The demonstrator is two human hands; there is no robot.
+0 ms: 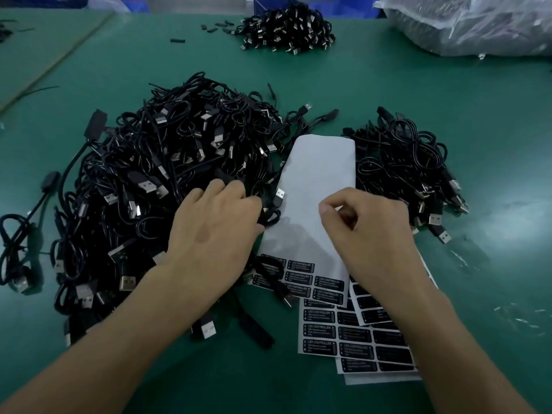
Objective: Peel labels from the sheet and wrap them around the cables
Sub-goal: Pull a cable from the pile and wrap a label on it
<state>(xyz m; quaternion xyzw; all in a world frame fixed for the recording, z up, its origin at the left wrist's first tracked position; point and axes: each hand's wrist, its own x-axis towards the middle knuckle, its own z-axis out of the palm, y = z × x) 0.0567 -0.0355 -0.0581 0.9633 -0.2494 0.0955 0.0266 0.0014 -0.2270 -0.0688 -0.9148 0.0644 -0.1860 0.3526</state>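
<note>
A big heap of black USB cables lies left of centre on the green table. My left hand reaches into the heap's right edge, its fingers curled round a black cable beside a USB plug. The label sheet lies in the middle, its upper part bare white backing and its lower part holding black "LED CONTROLLER" labels. My right hand hovers over the sheet with curled fingers, thumb against forefinger. No label shows between them. More label sheets lie underneath, nearer me.
A smaller heap of cables lies right of the sheet. Another cable pile sits at the far centre, in front of a blue bin. A clear plastic bag fills the far right corner. Loose cables trail at the left.
</note>
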